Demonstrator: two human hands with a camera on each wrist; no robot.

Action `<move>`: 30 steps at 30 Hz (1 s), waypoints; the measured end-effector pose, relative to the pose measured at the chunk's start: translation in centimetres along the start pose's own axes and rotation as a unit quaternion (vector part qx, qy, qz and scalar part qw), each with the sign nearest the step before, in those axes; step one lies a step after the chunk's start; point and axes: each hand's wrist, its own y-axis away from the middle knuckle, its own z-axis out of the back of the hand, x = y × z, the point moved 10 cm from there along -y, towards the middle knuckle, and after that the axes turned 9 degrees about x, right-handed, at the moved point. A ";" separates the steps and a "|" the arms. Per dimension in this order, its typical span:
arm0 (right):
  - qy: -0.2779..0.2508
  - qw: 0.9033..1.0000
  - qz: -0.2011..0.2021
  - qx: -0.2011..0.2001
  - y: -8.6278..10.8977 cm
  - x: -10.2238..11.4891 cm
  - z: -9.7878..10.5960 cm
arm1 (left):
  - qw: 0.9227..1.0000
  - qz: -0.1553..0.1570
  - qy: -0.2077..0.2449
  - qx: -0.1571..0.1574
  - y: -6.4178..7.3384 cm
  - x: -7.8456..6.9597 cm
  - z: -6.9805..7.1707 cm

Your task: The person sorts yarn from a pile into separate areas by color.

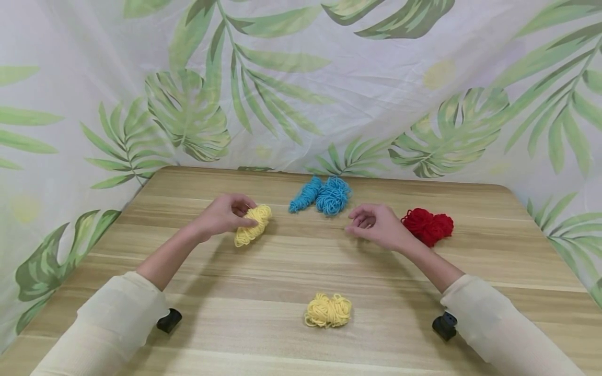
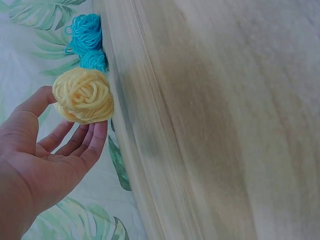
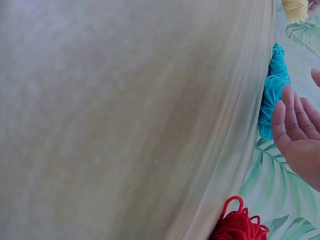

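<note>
My left hand (image 1: pixel 229 215) pinches a yellow yarn bundle (image 1: pixel 254 225) between thumb and fingers, at the left of the table. In the left wrist view the end of that yellow bundle (image 2: pixel 83 95) faces the camera. My right hand (image 1: pixel 378 225) hovers over the table with fingers loosely bent and nothing in them. Just left of and beyond it lie two blue yarn bundles (image 1: pixel 333 196), side by side. A red yarn bundle (image 1: pixel 428 226) is to its right, partly behind the wrist. Nearer to me lies a second yellow yarn bundle (image 1: pixel 328 310).
The wood-grain table (image 1: pixel 263 334) reaches back to a white cloth (image 1: pixel 367 83) printed with green leaves, which hangs behind and at both sides. A small black device (image 1: pixel 169 320) shows under the left sleeve, and another black device (image 1: pixel 444 326) under the right one.
</note>
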 end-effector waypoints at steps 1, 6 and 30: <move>0.000 1.000 0.001 0.000 0.0 0.0 0.0 | 1.000 0.000 -0.001 0.000 0.0 0.0 0.0; -0.009 1.000 -0.001 -0.001 0.0 -0.2 -0.1 | 1.000 -0.001 0.001 -0.003 0.0 0.2 0.1; -0.003 1.000 0.007 0.012 0.2 -0.2 -0.6 | 1.000 0.003 0.000 -0.013 0.3 0.6 1.0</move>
